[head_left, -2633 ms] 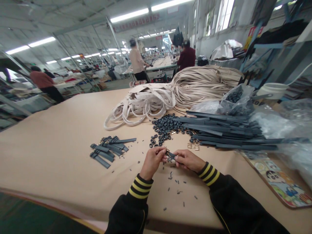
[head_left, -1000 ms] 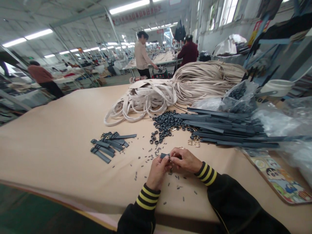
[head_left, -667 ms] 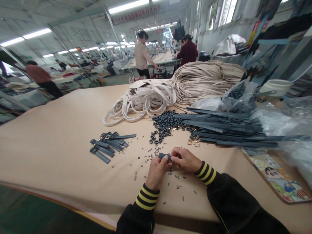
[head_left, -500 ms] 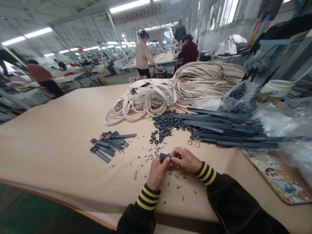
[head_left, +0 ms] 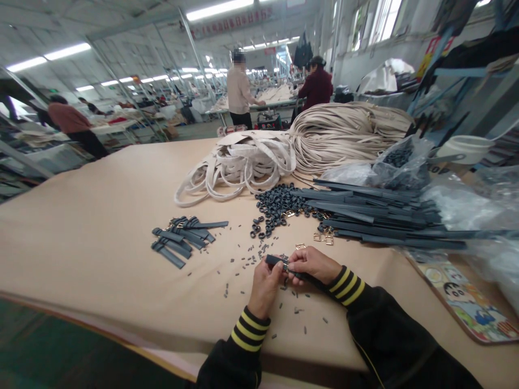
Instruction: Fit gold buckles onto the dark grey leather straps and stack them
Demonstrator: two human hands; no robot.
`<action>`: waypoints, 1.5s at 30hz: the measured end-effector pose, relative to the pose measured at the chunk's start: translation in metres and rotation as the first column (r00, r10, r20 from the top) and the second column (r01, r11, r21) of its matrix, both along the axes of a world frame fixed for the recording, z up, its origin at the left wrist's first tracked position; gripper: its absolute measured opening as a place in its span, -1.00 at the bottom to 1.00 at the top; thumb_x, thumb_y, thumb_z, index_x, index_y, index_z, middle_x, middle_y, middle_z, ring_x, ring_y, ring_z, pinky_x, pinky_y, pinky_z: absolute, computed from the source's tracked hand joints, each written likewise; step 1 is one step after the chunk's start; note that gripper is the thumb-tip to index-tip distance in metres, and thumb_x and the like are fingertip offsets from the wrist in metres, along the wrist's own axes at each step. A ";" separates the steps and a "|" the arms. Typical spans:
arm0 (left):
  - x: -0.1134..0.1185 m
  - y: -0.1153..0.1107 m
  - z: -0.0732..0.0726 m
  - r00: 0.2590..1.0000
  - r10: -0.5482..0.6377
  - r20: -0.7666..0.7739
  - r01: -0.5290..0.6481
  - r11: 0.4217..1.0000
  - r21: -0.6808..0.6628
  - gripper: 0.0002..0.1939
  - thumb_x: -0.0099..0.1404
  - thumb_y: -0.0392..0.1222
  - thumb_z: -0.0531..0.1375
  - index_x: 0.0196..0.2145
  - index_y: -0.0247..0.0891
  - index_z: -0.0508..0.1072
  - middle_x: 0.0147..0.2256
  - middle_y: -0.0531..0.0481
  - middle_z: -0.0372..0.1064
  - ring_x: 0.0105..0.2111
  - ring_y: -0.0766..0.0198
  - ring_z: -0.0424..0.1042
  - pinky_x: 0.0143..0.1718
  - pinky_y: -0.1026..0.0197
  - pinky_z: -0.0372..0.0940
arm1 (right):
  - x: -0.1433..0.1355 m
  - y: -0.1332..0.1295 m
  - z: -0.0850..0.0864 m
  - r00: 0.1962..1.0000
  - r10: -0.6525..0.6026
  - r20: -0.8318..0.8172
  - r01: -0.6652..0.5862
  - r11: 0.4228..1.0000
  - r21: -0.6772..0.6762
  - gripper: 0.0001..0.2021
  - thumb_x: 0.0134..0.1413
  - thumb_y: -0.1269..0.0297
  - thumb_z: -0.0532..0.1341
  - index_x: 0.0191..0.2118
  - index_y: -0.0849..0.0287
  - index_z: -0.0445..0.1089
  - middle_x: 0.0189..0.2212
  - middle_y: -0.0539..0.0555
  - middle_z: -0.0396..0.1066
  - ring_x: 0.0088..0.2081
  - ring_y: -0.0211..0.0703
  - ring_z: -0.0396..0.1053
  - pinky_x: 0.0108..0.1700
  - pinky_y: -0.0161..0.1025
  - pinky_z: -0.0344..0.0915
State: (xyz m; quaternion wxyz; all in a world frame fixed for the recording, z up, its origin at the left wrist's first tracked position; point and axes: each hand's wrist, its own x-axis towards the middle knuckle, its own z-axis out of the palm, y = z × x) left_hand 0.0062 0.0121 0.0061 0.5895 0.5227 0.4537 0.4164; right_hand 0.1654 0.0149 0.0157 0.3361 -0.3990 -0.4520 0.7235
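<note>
Between my two hands is a dark blue-grey strap (head_left: 274, 260) with a metal buckle (head_left: 285, 263) on it. My left hand (head_left: 265, 281) pinches the strap's short end between thumb and fingers. Just right of the buckle, my right hand (head_left: 314, 265) is closed on the same strap, whose other part runs back under the palm. Small dark cut bits (head_left: 251, 263) lie scattered around both hands. Beyond them is a heap of dark loops (head_left: 279, 202), with loose gold buckles (head_left: 323, 237) nearby. Several buckled straps (head_left: 178, 243) form a pile to the left.
Long dark strips (head_left: 381, 213) lie stacked at the right, beside plastic bags (head_left: 456, 202). Bundled beige straps (head_left: 348, 132) and pale looped straps (head_left: 243, 165) fill the table's back. A cartoon-printed tray (head_left: 466, 302) rests at the right edge. Other people stand at tables farther off.
My right hand has shifted slightly right along the strap, and the buckle now shows between my hands. A length of strap now shows beneath my right palm. My left hand keeps its pinch.
</note>
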 end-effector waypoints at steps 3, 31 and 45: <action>0.001 -0.002 0.003 0.990 0.047 -0.133 -0.031 0.992 0.121 -0.82 0.13 -0.12 0.13 -0.39 -0.30 0.30 -0.52 0.04 0.27 -0.50 0.28 0.28 -0.42 0.27 0.18 | -0.006 -0.001 -0.002 0.998 -0.045 0.054 0.042 0.998 0.057 -0.71 -0.16 0.13 0.24 -0.48 0.26 0.22 -0.62 -0.02 0.38 -0.63 -0.35 0.33 -0.62 -0.44 0.23; -0.014 0.000 0.006 0.879 -0.163 0.447 0.340 0.873 -0.350 -0.74 0.02 -0.13 0.26 -0.47 -0.35 0.27 -0.63 0.05 0.28 -0.64 0.47 0.26 -0.63 0.46 0.16 | -0.004 -0.002 -0.006 0.982 0.145 0.125 -0.165 0.971 0.174 -0.71 -0.05 0.08 0.19 -0.43 0.24 0.21 -0.65 -0.07 0.32 -0.70 -0.44 0.19 -0.66 -0.49 0.11; -0.031 0.001 0.008 0.709 -0.266 0.653 0.565 0.768 -0.301 -0.65 -0.04 -0.20 0.32 -0.43 -0.28 0.19 -0.62 0.17 0.11 -0.70 0.56 0.07 -0.70 0.49 -0.08 | -0.004 -0.006 0.007 0.954 0.223 0.201 -0.262 0.945 0.195 -0.57 -0.04 -0.13 0.09 -0.40 0.22 0.21 -0.63 -0.07 0.29 -0.70 -0.42 0.14 -0.67 -0.46 0.06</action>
